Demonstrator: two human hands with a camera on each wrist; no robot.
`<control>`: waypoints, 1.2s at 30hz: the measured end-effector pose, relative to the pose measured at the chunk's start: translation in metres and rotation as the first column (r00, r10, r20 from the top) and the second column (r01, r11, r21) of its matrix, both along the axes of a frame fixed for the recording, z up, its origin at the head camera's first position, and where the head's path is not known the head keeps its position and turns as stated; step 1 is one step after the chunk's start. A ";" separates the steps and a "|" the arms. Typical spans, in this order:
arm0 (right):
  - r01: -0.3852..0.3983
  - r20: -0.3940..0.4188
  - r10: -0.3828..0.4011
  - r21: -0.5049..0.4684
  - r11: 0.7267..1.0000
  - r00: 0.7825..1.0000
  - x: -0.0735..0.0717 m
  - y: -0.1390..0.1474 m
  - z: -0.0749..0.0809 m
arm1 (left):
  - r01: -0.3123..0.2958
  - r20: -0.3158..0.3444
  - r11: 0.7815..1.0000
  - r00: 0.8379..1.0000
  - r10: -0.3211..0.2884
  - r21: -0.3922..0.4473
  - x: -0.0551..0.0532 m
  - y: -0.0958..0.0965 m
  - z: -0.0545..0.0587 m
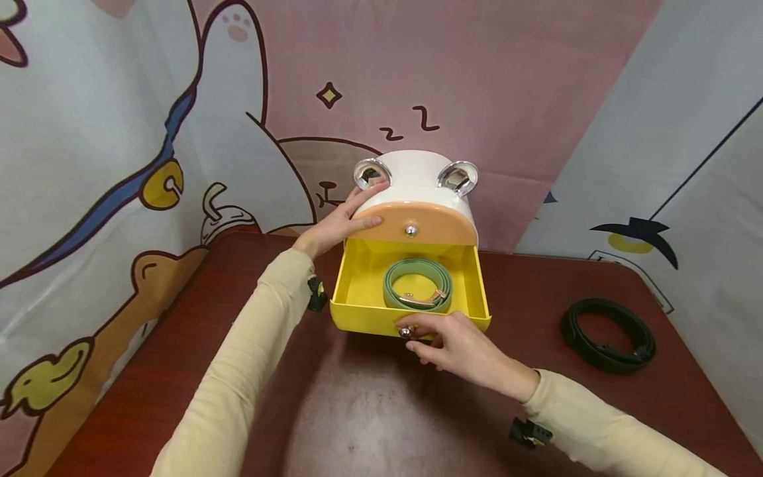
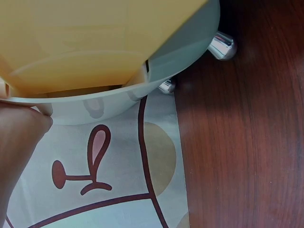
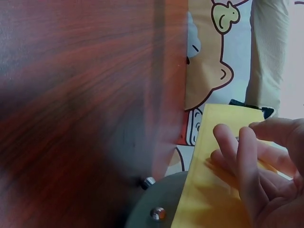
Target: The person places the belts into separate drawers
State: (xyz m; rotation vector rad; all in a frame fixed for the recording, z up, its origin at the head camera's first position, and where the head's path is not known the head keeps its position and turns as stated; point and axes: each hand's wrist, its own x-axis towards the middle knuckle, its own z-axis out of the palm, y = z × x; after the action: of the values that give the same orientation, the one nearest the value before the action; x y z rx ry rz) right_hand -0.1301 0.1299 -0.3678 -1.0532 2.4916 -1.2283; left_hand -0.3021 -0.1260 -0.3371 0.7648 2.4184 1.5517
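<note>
A white frog-shaped storage box (image 1: pixel 415 169) with silver eyes and an orange upper drawer (image 1: pixel 441 225) stands on the table. Its lower yellow drawer (image 1: pixel 363 318) is pulled out. Inside lies a coiled green belt (image 1: pixel 391 283) with a gold-coloured buckle. My left hand (image 1: pixel 336 230) rests on the box's upper left side, fingers extended over the white top and thumb on the orange front. My right hand (image 1: pixel 461 346) pinches the silver knob (image 1: pixel 406 332) of the yellow drawer between thumb and finger; in the right wrist view its other fingers (image 3: pixel 247 161) bend loosely before the drawer front.
A coiled black belt (image 1: pixel 614 361) lies on the dark red table (image 1: pixel 357 424) to the right. Behind the box hangs a cartoon-printed cloth (image 1: pixel 489 86). Short silver feet (image 2: pixel 223 46) show under the box in the left wrist view.
</note>
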 end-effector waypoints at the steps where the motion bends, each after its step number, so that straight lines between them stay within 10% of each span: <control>1: 0.006 -0.002 -0.006 -0.009 1.000 1.000 0.000 0.000 -0.001 | 0.001 0.002 1.000 1.000 -0.001 -0.005 0.000 0.000 0.000; 12: 0.093 -0.042 -0.098 -0.111 0.989 0.994 -0.003 -0.001 -0.006 | 0.016 0.043 1.000 0.999 -0.015 -0.003 0.023 0.005 0.022; 36: 0.190 -0.253 -0.223 -0.147 0.971 0.941 -0.010 -0.013 -0.015 | 0.009 0.059 1.000 0.998 -0.010 0.019 0.025 0.005 0.023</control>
State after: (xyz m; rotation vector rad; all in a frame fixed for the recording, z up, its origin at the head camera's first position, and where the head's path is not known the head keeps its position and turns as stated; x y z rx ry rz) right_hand -0.1403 0.1171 -0.3829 -1.0709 2.8271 -1.3943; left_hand -0.2772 -0.1215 -0.3139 0.7218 2.3584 1.5729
